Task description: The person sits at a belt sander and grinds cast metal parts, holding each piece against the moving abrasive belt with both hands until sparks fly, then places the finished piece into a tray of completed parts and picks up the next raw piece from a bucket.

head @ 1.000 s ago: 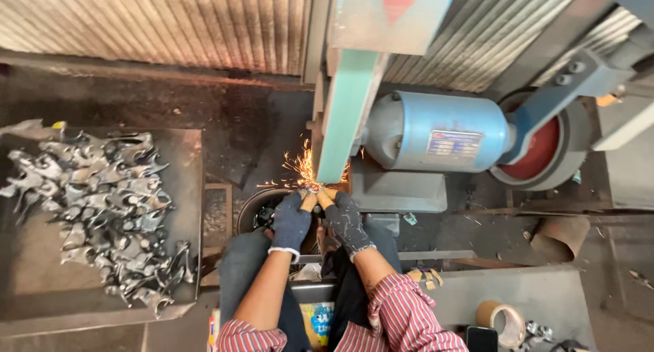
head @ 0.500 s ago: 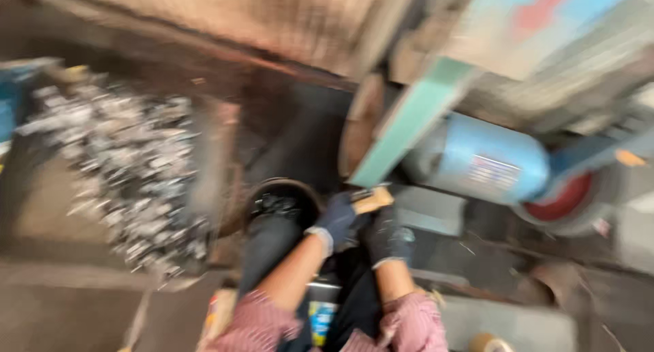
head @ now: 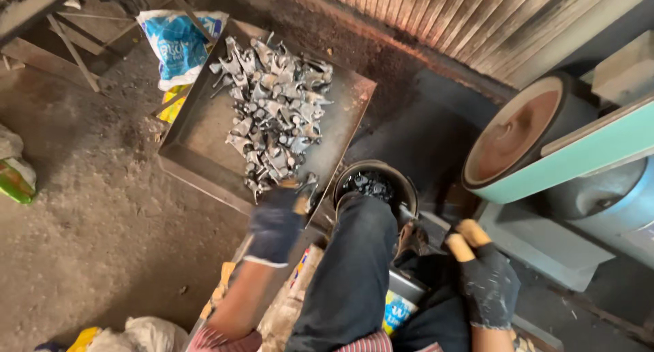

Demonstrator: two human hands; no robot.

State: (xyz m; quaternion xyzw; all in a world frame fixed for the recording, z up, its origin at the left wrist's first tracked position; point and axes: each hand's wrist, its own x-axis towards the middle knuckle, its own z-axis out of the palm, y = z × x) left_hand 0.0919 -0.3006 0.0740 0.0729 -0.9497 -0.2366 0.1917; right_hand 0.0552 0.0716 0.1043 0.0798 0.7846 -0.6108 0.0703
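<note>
My left hand (head: 276,222), in a dark blue glove, reaches out over the near end of a pile of grey metal castings (head: 279,113). Its fingertips touch the closest piece, and the back of the glove hides whether they grip it. The pile lies in a shallow metal tray (head: 197,164) on the floor to my left. My right hand (head: 482,277), in a black glove with yellow fingertip covers, rests by my right knee with the fingers apart and nothing in them. It is just in front of the belt grinder's wheel (head: 518,130).
A black bucket (head: 375,183) of dark pieces stands between my knee and the tray. The green grinder frame (head: 593,154) and blue motor (head: 613,195) fill the right side. A blue and white sack (head: 178,44) lies behind the tray, and a corrugated wall (head: 463,18) runs along the back.
Sparks at the belt have stopped. Both hands left the grinder; my left hand swung left to the tray's pile, my right dropped to my knee. The view turned left.
</note>
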